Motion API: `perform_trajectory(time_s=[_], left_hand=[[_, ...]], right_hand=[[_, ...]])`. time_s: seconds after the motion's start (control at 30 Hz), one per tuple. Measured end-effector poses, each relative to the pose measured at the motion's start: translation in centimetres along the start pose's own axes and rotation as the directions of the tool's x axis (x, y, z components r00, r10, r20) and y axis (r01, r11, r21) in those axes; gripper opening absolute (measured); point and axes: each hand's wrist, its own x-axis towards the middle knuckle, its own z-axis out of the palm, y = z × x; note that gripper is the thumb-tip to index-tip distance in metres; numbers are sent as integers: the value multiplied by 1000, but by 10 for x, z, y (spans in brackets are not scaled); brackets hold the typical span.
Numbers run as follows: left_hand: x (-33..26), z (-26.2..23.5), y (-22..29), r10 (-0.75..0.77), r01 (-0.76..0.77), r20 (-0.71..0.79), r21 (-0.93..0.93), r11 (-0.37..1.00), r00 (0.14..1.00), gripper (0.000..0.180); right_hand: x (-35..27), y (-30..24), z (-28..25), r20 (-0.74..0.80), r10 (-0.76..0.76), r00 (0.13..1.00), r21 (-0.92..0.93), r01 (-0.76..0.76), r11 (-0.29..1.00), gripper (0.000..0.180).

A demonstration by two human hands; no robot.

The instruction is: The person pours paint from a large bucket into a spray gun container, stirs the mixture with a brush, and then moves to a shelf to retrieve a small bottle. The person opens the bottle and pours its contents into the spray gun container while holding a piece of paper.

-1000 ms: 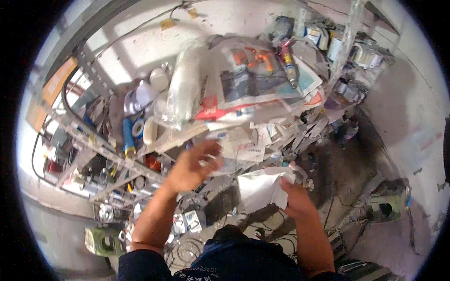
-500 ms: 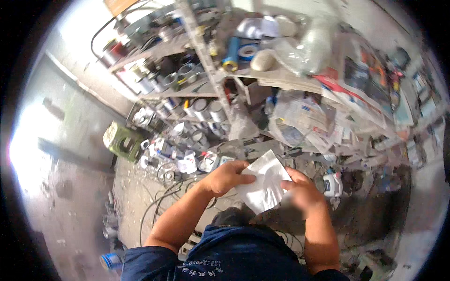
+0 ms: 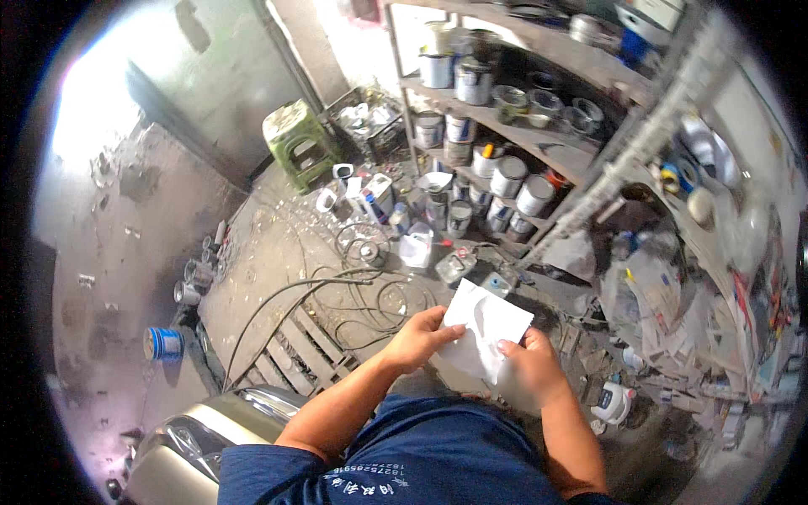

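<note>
White paper sheet (image 3: 484,332) sits between both my hands, held out in front of my chest above the dirty floor (image 3: 278,252). My left hand (image 3: 418,337) pinches its left edge, thumb lying across the lower corner. My right hand (image 3: 528,369) grips the lower right side, fingertips on the face of the sheet. The paper is creased and slightly curled, its top corner tilted away from me. Below it on the floor lie coiled cables (image 3: 370,290) and a wooden pallet (image 3: 299,349). Beyond stand metal shelves (image 3: 539,139) loaded with paint cans (image 3: 473,80). A green stool (image 3: 299,143) stands by the wall, well apart from me.
</note>
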Motion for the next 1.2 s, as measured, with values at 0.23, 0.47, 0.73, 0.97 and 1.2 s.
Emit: perform_trajectory(time_s=[0.23, 0.47, 0.73, 0.97, 1.2], left_hand=[[-34, -143, 37, 66, -66, -12, 29, 997, 998, 24], [-68, -235, 24, 117, -156, -204, -189, 969, 972, 25], [-86, -309, 38, 191, -326, -331, -421, 847, 924, 28], [-57, -389, 90, 148, -248, -549, -112, 962, 823, 34], [13, -442, 158, 72, -567, -647, -603, 561, 759, 47]], right_hand=[[88, 8, 108, 122, 23, 992, -207, 3, 978, 24], [153, 25, 184, 261, 198, 945, -153, -162, 975, 24], [236, 9, 256, 345, 396, 851, -296, -302, 906, 28], [362, 18, 318, 573, 328, 751, -403, -90, 911, 27], [451, 23, 368, 551, 264, 792, -328, -86, 941, 26]])
